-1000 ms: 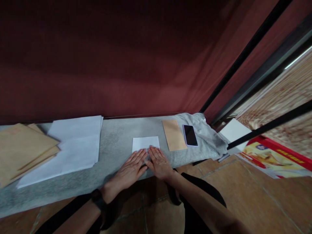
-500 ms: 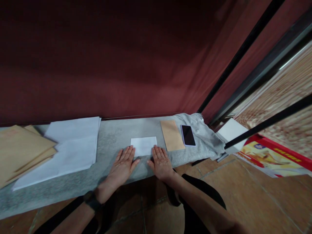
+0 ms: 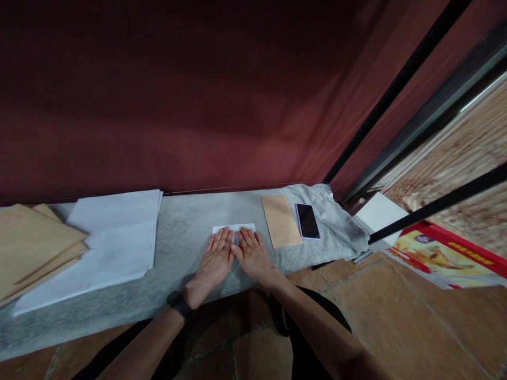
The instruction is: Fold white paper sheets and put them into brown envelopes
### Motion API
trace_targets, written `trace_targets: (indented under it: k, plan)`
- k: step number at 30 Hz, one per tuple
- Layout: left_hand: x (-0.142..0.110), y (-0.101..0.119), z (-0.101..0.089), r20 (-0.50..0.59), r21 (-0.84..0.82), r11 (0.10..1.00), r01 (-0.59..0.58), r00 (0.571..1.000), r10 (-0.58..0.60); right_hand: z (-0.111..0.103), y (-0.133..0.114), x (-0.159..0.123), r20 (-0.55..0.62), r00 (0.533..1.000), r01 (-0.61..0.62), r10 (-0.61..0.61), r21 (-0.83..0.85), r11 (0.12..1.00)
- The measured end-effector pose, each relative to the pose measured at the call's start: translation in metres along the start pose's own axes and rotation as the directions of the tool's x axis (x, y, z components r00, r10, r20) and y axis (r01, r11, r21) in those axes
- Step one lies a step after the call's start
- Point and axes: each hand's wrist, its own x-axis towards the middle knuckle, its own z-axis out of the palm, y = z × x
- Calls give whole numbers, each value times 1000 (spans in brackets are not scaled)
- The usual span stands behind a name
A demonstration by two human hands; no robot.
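The small white paper on the bench looks folded already, left hand and right hand flat on it, grips open, clutching nothing, while larger white sheets lie spread out.

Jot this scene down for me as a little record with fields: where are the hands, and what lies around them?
left hand: open, palm down on the small white paper; dark band at its wrist
left hand point
right hand: open, palm down on the same paper
right of hands: single brown paper, then phone
far left: brown paper stack partly over large white sheets
surface: grey cloth
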Motion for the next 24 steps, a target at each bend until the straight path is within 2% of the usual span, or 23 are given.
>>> trace_targets:
  k: [8,14,24]
  plan:
    - [4,-8,-3,-38,36,996,84,996,-83,16,12,4,-91,992,-93,84,-96,991]
    - [3,-12,1,-95,12,995,100,991,-99,18,14,2,-113,989,-105,91,-126,986]
    - [4,-17,-2,-51,30,996,83,995,-81,16,14,1,-106,990,-106,94,-116,988]
